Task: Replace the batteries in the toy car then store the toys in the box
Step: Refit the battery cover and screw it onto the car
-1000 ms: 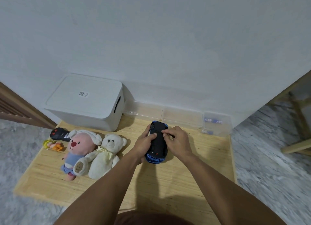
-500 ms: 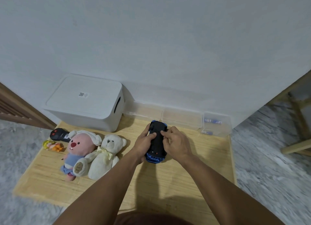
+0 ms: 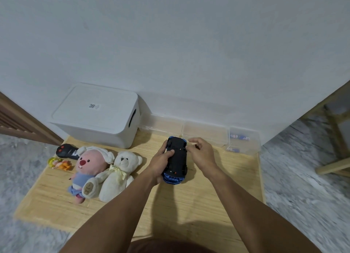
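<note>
The left hand (image 3: pixel 161 161) grips a blue toy car (image 3: pixel 176 161) from its left side, thumb lying across the black underside, which faces up. The car is held just above the wooden surface (image 3: pixel 189 205), its length running away from the person. The right hand (image 3: pixel 201 152) sits at the car's right edge near the far end, fingers curled with the fingertips close together; something small and dark shows between them, but it is too small to tell what it is or whether it is pinched.

To the left of the car, a white teddy bear (image 3: pixel 121 174) and a pink plush animal (image 3: pixel 90 168) lie side by side, touching. Beyond them are a black remote control (image 3: pixel 66 151) and a small yellow and orange figure (image 3: pixel 59 163). A white storage box (image 3: pixel 96 114) with its lid on stands at the far left of the surface, against the wall.

Along the wall to the right of the box runs a row of clear plastic containers (image 3: pixel 204 133). The rightmost one (image 3: pixel 243 143) holds batteries (image 3: pixel 239 137) with blue labels.
</note>
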